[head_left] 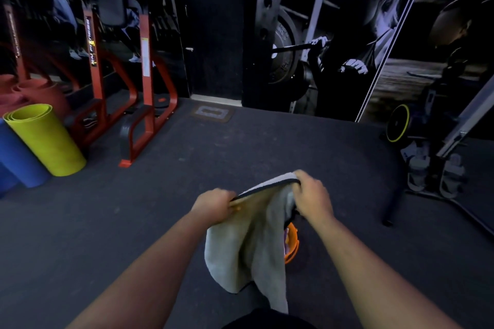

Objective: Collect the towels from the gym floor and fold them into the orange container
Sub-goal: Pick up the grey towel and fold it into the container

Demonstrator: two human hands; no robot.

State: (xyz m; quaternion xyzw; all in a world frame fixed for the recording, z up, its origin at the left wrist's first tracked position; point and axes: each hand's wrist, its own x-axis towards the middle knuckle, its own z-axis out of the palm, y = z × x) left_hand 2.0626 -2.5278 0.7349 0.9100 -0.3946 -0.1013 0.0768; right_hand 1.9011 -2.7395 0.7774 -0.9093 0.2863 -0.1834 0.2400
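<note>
A grey towel [248,248] with a dark trimmed edge hangs in the air in front of me, stretched by its top edge between both hands. My left hand [215,204] pinches the left end of that edge. My right hand [311,196] grips the right end, a little higher and farther away. The cloth droops in loose folds down toward my lap. Behind and below the towel, only a sliver of the orange container [292,244] shows on the dark floor; its inside is mostly hidden.
Dark rubber gym floor [187,168] stretches ahead. A red steel rack [144,75] stands at the left, with rolled yellow [45,139] and blue [16,157] mats beside it. A bench frame with curved black legs [393,189] and a yellow-rimmed weight plate [398,123] are at the right.
</note>
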